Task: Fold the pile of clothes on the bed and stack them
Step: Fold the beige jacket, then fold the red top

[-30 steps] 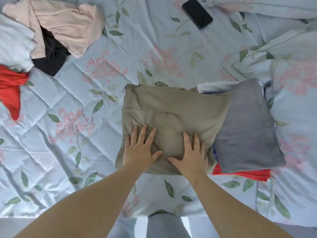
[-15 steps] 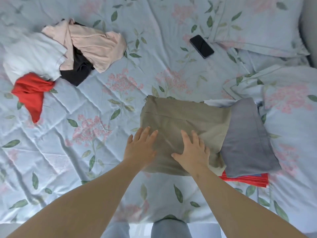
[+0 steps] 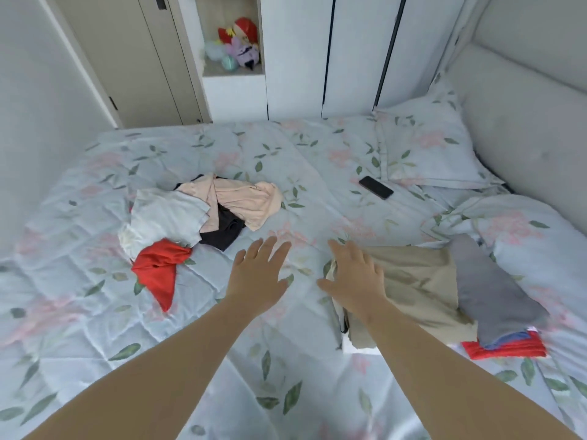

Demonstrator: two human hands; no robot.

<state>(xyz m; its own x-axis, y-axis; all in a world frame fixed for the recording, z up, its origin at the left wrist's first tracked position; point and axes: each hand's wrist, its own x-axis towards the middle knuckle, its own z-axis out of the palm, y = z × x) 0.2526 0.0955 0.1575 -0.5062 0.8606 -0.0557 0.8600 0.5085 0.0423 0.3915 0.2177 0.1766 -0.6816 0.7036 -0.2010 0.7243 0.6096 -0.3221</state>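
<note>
The left hand (image 3: 259,274) and right hand (image 3: 355,276) hung open, holding nothing, and the reach to the loose pile (image 3: 168,220) looked best aimed at the pink garment (image 3: 246,201) lying on top.

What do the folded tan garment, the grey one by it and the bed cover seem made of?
Tan garment: thin matte woven cloth, perhaps cotton; holds crisp creases. Grey garment: soft matte knit, probably; drapes smoothly. Bed cover: quilted printed fabric, faint sheen; stitched lines, puffy panels.
</note>
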